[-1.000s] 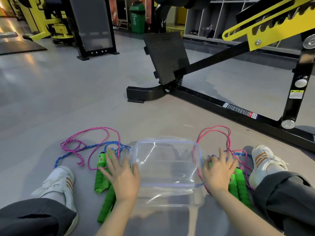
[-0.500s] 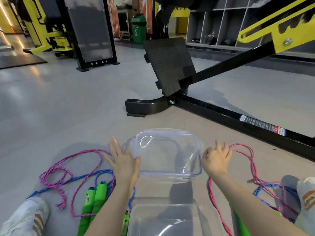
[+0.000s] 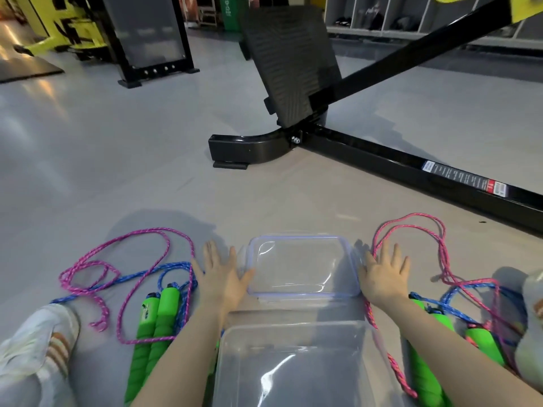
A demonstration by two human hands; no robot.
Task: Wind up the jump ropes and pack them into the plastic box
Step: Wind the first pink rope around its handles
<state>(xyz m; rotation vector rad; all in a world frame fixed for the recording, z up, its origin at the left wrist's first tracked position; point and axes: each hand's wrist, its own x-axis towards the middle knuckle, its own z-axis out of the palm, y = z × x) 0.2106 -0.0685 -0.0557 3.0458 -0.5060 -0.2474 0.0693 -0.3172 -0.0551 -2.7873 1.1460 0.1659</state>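
A clear plastic lid [image 3: 302, 267] with a bluish rim lies flat on the grey floor ahead of the open clear plastic box [image 3: 293, 362], which sits between my forearms. My left hand [image 3: 220, 277] lies flat with straight fingers at the lid's left edge, thumb touching it. My right hand [image 3: 382, 274] lies flat with spread fingers at the lid's right edge. Left of the box, pink and blue ropes [image 3: 126, 268] with green foam handles [image 3: 158, 321] sprawl loose. Right of it lie more pink and blue ropes [image 3: 440, 259] with green handles [image 3: 426, 333].
A black gym machine frame [image 3: 382, 160] with a tilted footplate [image 3: 291, 60] crosses the floor just beyond the lid. My white shoes [image 3: 38, 348] flank the ropes on both sides. A black stand [image 3: 147, 33] and yellow equipment stand farther back left.
The lid came off the box and was set down on the floor ahead of it. Both hands went forward with it and now lie flat at its sides.
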